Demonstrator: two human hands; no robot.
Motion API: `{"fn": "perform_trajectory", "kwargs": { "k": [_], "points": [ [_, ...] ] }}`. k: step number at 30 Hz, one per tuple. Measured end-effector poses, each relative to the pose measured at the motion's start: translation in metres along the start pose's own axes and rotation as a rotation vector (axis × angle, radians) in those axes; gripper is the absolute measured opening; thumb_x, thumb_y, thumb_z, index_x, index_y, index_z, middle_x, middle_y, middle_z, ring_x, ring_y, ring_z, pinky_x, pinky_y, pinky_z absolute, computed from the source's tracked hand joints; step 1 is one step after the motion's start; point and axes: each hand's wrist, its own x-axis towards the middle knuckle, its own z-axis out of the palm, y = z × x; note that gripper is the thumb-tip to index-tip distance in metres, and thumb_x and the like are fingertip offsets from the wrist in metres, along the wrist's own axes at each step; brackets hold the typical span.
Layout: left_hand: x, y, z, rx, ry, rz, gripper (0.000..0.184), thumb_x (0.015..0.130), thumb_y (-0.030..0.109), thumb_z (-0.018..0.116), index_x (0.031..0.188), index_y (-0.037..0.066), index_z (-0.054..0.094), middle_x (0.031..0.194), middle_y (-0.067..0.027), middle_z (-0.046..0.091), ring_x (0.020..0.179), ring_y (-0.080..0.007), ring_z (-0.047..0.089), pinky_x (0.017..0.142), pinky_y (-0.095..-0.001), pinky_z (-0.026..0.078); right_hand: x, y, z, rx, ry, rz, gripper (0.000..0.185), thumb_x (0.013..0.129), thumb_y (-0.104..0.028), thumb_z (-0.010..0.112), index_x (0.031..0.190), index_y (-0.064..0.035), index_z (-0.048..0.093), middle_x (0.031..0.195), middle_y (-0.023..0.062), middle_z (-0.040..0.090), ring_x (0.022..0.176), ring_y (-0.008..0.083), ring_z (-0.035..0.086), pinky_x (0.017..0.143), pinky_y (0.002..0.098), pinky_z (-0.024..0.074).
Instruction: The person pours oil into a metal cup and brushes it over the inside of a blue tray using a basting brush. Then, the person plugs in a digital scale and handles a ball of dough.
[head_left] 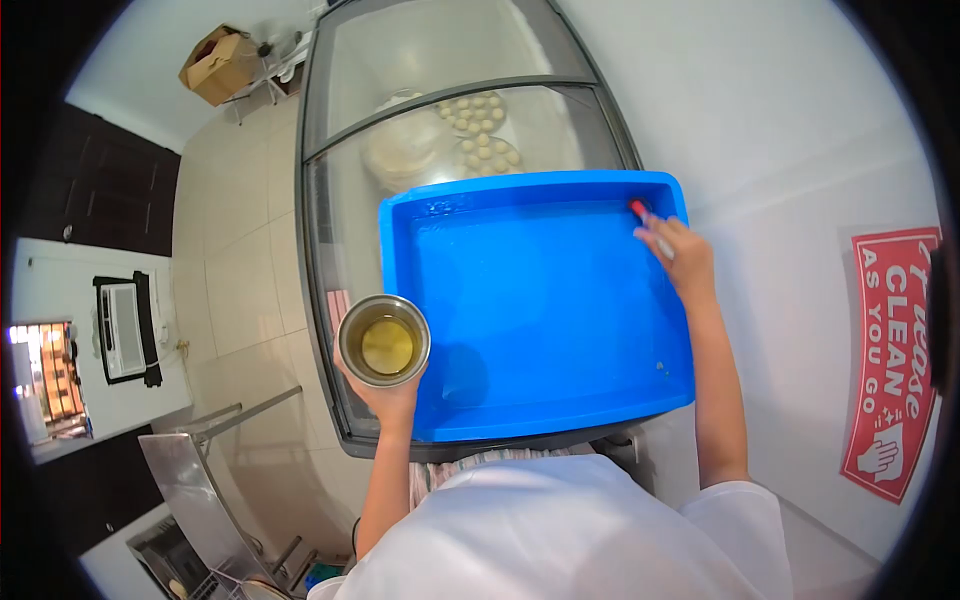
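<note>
My left hand point(378, 392) is wrapped round a metal cup point(384, 341) of yellowish liquid, held over the left edge of a blue tray point(540, 300). At the tray's far right corner, my right hand point(680, 256) grips a brush point(650, 226) with a red head and a pale handle. The red head touches or nearly touches the inner corner. Wet-looking streaks show along the tray's far left wall. The tray rests on a glass-topped freezer point(345, 190).
Round pale dough balls point(478, 112) show through the freezer glass. A wall with a red sign point(890, 365) stands at the right. A metal table point(190, 500) is at the lower left, and a cardboard box point(222, 68) is at the far left.
</note>
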Motion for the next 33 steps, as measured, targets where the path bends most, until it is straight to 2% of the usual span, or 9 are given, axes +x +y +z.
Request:
{"fn": "perform_trajectory", "kwargs": {
  "k": [4, 6, 10, 14, 16, 23, 26, 28, 33],
  "points": [
    [-0.003, -0.001, 0.003, 0.017, -0.024, 0.005, 0.096, 0.054, 0.018, 0.087, 0.132, 0.007, 0.033, 0.128, -0.0093, 0.041, 0.120, -0.0258, 0.042, 0.103, -0.0396, 0.033, -0.064, -0.006, -0.028, 0.054, -0.101, -0.096, 0.021, 0.076, -0.024, 0.074, 0.081, -0.0048, 0.067, 0.063, 0.0117, 0.060, 0.051, 0.0236, 0.057, 0.049, 0.0312, 0.0451],
    [-0.006, -0.002, 0.002, 0.016, -0.016, -0.001, 0.096, 0.054, 0.019, 0.087, 0.132, 0.007, 0.033, 0.128, -0.0091, 0.041, 0.120, -0.0256, 0.042, 0.104, -0.0397, 0.032, -0.074, -0.026, -0.057, 0.371, -0.365, 0.462, 0.021, 0.077, -0.023, 0.074, 0.080, -0.0031, 0.068, 0.062, 0.0076, 0.061, 0.048, 0.0152, 0.055, 0.046, 0.0269, 0.0425],
    [-0.006, 0.008, 0.006, 0.120, -0.009, 0.052, 0.094, 0.054, 0.018, 0.087, 0.131, 0.008, 0.033, 0.127, -0.0089, 0.041, 0.120, -0.0255, 0.042, 0.103, -0.0396, 0.032, -0.053, -0.008, -0.077, 0.457, -0.375, 0.735, 0.021, 0.079, -0.019, 0.073, 0.088, -0.0014, 0.069, 0.068, 0.0013, 0.061, 0.051, 0.0090, 0.054, 0.047, 0.0227, 0.0432],
    [-0.013, 0.003, 0.007, 0.086, 0.012, 0.069, 0.094, 0.054, 0.018, 0.087, 0.131, 0.008, 0.034, 0.127, -0.0086, 0.041, 0.119, -0.0253, 0.043, 0.103, -0.0395, 0.033, -0.023, -0.007, -0.014, 0.659, -0.008, 0.394, 0.019, 0.081, -0.019, 0.071, 0.088, -0.0025, 0.069, 0.075, 0.0045, 0.063, 0.061, 0.0108, 0.057, 0.053, 0.0228, 0.0431],
    [-0.017, -0.002, 0.005, 0.098, 0.006, 0.074, 0.094, 0.054, 0.018, 0.087, 0.131, 0.008, 0.033, 0.126, -0.0085, 0.042, 0.119, -0.0253, 0.043, 0.103, -0.0395, 0.033, -0.033, -0.009, 0.008, 0.485, -0.003, 0.096, 0.017, 0.079, -0.017, 0.071, 0.088, -0.0025, 0.068, 0.080, 0.0077, 0.064, 0.069, 0.0148, 0.059, 0.060, 0.0272, 0.0451],
    [-0.026, -0.006, 0.007, 0.042, 0.010, 0.046, 0.095, 0.057, 0.016, 0.087, 0.134, 0.006, 0.032, 0.131, -0.0112, 0.043, 0.122, -0.0255, 0.043, 0.106, -0.0401, 0.030, -0.134, -0.064, -0.063, 0.265, -0.390, 0.217, 0.014, 0.077, -0.013, 0.071, 0.084, -0.0023, 0.068, 0.076, 0.0089, 0.063, 0.069, 0.0182, 0.059, 0.062, 0.0295, 0.0450],
    [-0.025, -0.006, 0.008, 0.031, 0.011, 0.052, 0.098, 0.057, 0.018, 0.087, 0.136, 0.006, 0.031, 0.133, -0.0116, 0.042, 0.124, -0.0257, 0.041, 0.107, -0.0403, 0.029, -0.114, -0.051, -0.086, 0.375, -0.527, 0.514, 0.017, 0.075, -0.017, 0.072, 0.083, -0.0028, 0.067, 0.075, 0.0111, 0.061, 0.066, 0.0241, 0.059, 0.059, 0.0322, 0.0440],
    [-0.024, -0.004, 0.010, 0.059, 0.017, 0.071, 0.099, 0.057, 0.018, 0.088, 0.136, 0.006, 0.031, 0.134, -0.0117, 0.041, 0.124, -0.0258, 0.041, 0.107, -0.0404, 0.029, -0.087, -0.046, -0.064, 0.440, -0.156, 0.324, 0.016, 0.076, -0.016, 0.072, 0.082, -0.0022, 0.067, 0.073, 0.0110, 0.060, 0.064, 0.0207, 0.058, 0.057, 0.0309, 0.0423],
    [-0.016, 0.016, 0.011, 0.141, 0.021, 0.150, 0.099, 0.056, 0.018, 0.087, 0.136, 0.007, 0.030, 0.136, -0.0111, 0.037, 0.127, -0.0271, 0.038, 0.108, -0.0409, 0.029, -0.091, -0.025, -0.041, 0.368, -0.149, 0.101, 0.014, 0.079, -0.013, 0.069, 0.080, 0.0005, 0.065, 0.068, 0.0065, 0.059, 0.061, 0.0134, 0.055, 0.057, 0.0299, 0.0437]
  ]
}}
